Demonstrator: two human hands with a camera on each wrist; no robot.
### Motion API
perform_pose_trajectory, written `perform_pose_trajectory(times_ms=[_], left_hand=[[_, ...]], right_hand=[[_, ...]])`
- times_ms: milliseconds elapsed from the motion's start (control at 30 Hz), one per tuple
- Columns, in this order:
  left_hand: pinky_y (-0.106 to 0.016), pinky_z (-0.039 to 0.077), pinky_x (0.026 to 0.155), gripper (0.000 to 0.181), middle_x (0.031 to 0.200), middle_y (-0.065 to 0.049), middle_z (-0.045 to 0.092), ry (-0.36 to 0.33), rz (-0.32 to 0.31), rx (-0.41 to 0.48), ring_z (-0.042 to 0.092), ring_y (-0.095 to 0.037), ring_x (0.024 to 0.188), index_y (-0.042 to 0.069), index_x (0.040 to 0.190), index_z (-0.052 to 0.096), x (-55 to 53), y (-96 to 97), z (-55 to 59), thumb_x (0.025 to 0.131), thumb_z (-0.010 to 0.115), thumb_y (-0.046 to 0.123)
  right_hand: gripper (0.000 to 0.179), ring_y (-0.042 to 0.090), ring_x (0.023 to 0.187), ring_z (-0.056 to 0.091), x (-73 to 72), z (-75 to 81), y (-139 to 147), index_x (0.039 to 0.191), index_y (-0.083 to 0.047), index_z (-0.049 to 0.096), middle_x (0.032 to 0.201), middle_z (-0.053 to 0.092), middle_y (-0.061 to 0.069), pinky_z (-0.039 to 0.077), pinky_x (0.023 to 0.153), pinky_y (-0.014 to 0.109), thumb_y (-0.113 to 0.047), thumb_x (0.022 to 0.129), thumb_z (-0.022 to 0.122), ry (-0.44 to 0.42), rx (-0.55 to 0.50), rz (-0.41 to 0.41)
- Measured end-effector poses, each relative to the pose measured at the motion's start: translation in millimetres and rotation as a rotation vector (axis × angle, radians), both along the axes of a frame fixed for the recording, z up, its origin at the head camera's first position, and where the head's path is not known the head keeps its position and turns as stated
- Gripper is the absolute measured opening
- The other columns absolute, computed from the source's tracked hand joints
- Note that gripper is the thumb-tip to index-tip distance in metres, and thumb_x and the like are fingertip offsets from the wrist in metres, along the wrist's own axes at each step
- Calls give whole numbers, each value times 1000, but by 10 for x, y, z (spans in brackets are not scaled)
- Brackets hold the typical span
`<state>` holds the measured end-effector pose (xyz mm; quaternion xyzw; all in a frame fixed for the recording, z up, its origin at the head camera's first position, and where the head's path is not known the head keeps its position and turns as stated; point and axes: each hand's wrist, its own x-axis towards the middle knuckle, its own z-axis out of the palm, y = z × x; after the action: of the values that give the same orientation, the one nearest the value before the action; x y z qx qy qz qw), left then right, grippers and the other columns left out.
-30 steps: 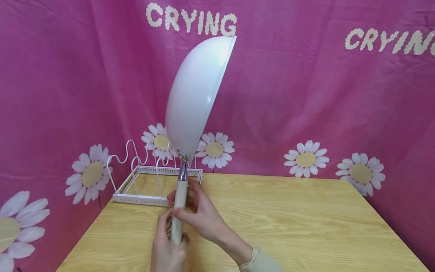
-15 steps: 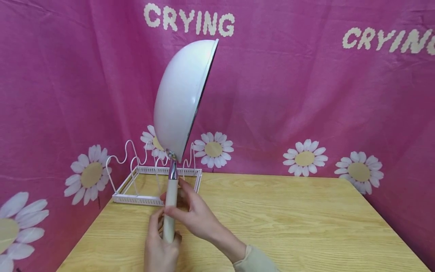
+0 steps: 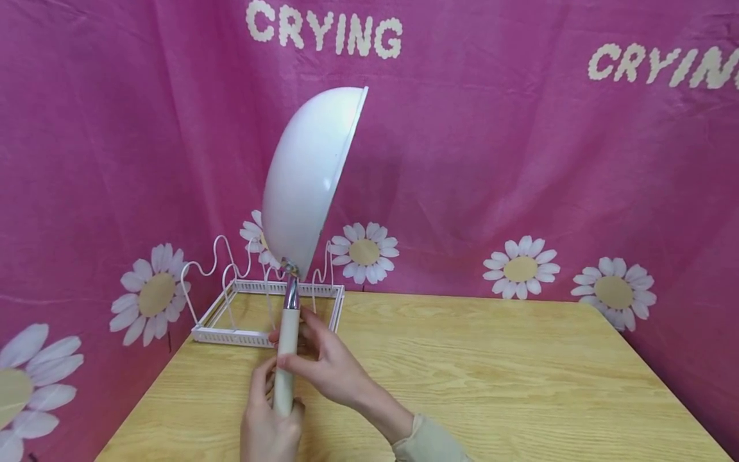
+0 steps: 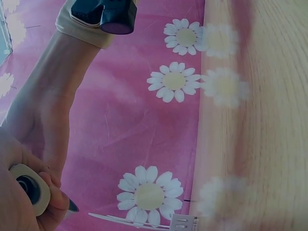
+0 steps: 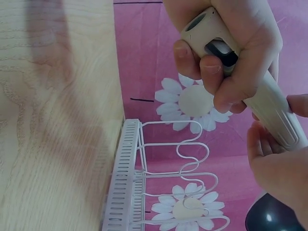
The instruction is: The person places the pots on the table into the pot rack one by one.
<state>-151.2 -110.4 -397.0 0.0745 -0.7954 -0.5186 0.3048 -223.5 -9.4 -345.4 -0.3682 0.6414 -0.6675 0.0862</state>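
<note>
A white wok [image 3: 308, 179] with a cream handle [image 3: 287, 359] and a shiny metal collar is held up on edge over the table, its bowl side turned left. My left hand [image 3: 271, 420] grips the lower end of the handle; in the right wrist view its fingers [image 5: 211, 67] curl round the handle's hollow end. Higher up, just below the collar, my right hand [image 3: 335, 366] holds the handle between thumb and fingers. The handle's round end [image 4: 41, 195] pokes out of the grip in the left wrist view.
Behind the wok, at the table's back left, stands a white wire rack [image 3: 237, 337] with wavy upright dividers. A pink flower-print cloth [image 3: 462, 160] hangs close along the back and sides of the wooden table [image 3: 491, 378].
Both hands have moved left with the wok, mostly in the first half second. Its bowl has since sunk a little lower in view. The grips look the same.
</note>
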Motion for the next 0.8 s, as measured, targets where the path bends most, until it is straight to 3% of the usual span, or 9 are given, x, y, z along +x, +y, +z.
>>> perform_pose_trajectory(times_ms=[133, 433, 800], left_hand=[[-36, 55, 84, 66, 117, -25, 66, -10, 9, 4, 65, -33, 106, 6, 132, 52, 1, -15, -15, 70, 67, -12], [-35, 53, 82, 67, 118, -28, 66, -63, -2, 9, 65, -37, 107, 4, 132, 50, 21, -54, -50, 69, 67, -12], [-36, 51, 82, 70, 119, -28, 65, -125, -17, -34, 66, -37, 108, 4, 134, 47, 36, -116, -89, 68, 67, -11]], right_hand=[[56, 23, 122, 61, -19, -23, -20, 145, -9, 39, 135, 59, 24, 50, 100, 27, -5, 94, 63, -3, 12, 16], [59, 6, 111, 62, -24, -114, -56, 146, -10, 39, 132, 58, 27, 49, 98, 24, -4, 93, 62, -53, 1, 39], [57, 5, 115, 61, -50, -193, -80, 144, -7, 40, 131, 59, 26, 48, 102, 25, -2, 92, 62, -68, 8, 49]])
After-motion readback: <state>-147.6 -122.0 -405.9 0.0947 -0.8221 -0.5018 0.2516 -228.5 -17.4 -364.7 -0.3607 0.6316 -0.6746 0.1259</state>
